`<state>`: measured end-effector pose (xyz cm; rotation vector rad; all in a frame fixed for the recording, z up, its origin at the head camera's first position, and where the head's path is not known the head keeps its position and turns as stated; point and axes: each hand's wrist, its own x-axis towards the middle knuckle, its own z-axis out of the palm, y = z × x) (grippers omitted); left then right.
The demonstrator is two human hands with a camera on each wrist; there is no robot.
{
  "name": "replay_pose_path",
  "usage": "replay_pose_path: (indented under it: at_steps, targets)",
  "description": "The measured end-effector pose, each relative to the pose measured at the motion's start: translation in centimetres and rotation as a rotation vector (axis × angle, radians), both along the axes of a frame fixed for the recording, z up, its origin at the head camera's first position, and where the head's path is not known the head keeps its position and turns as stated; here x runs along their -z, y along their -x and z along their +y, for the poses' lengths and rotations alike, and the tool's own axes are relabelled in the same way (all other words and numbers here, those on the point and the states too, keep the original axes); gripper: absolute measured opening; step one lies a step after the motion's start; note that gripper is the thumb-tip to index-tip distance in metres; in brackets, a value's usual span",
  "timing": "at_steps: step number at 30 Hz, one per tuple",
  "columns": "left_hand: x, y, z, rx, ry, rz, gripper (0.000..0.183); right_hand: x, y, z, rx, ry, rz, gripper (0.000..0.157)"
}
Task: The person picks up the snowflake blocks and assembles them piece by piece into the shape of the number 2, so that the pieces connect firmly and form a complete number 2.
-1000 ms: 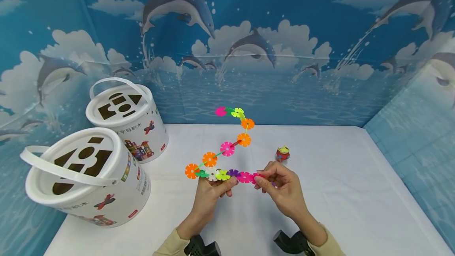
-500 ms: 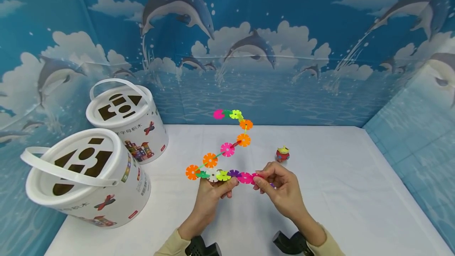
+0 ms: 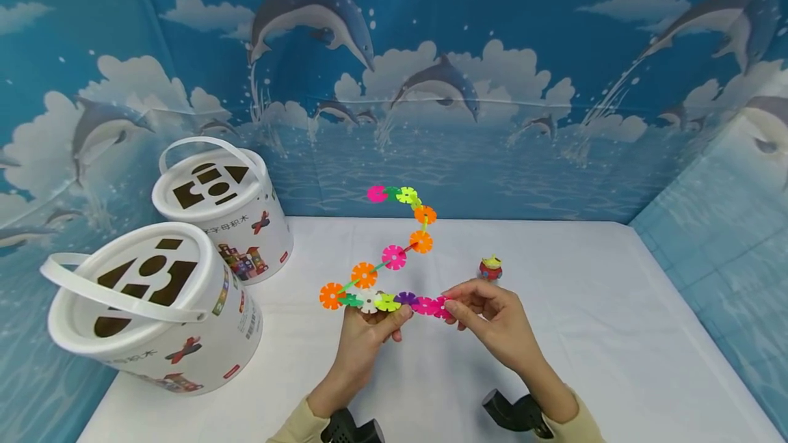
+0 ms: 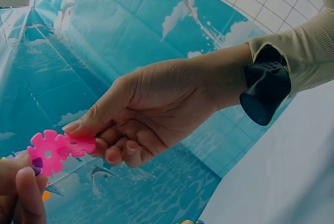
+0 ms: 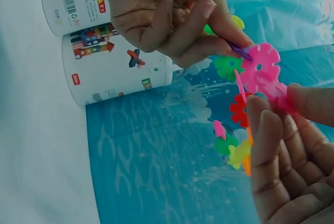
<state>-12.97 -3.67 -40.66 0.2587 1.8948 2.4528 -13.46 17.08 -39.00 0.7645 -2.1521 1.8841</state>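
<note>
A chain of bright snowflake discs (image 3: 394, 257) is held above the white table (image 3: 615, 333); it zigzags up from an orange disc at the lower left to a pink one at the top. My left hand (image 3: 377, 318) grips the chain's bottom row at the white, green and purple discs. My right hand (image 3: 460, 306) pinches the pink end disc (image 3: 440, 307) of that row between thumb and forefinger. The left wrist view shows the right hand (image 4: 112, 130) pinching that pink disc (image 4: 78, 143). The right wrist view shows the left hand (image 5: 167, 20) and the pink discs (image 5: 259, 67).
Two white lidded buckets with shape cut-outs and handles stand at the left, one near (image 3: 148, 306) and one farther back (image 3: 221, 204). A small red toy (image 3: 490, 267) sits on the table behind my right hand. Blue dolphin-print walls enclose the table.
My right hand has lifted slightly and its wrist has drifted right, still pinching the pink end disc. The left hand and the chain have hardly moved.
</note>
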Motion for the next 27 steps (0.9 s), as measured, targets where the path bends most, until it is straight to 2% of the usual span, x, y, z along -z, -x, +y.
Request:
replay_pose_path:
  at_steps: [2, 4, 9, 12, 17, 23, 27]
  targets:
    - [0.0, 0.0, 0.0, -0.005, -0.004, -0.003, 0.023, 0.1, 0.0, 0.1, 0.004, -0.035, -0.017, 0.017]
    - [0.1, 0.0, 0.0, -0.009, -0.006, -0.007, 0.023, 0.2, 0.0, 0.1, 0.012, -0.057, 0.006, 0.018]
    - [0.2, 0.0, 0.2, -0.012, -0.021, -0.037, 0.022, 0.4, 0.1, -0.2, 0.043, -0.064, 0.155, 0.026]
    - [0.1, 0.0, 0.4, -0.015, -0.021, -0.056, 0.021, 0.2, 0.0, -0.3, 0.059, -0.065, 0.189, 0.028]
    - [0.0, -0.1, 0.5, -0.007, -0.007, -0.076, 0.021, -0.1, -0.2, -0.3, 0.079, -0.058, 0.173, 0.026]
    - [0.2, -0.2, 0.6, 0.100, 0.067, -0.064, 0.024, 0.0, -0.3, -0.6, 0.068, -0.013, 0.129, 0.022]
    - [0.5, -0.3, 0.8, 0.135, 0.083, -0.041, 0.025, 0.1, -0.4, -1.1, 0.056, 0.002, 0.106, 0.021]
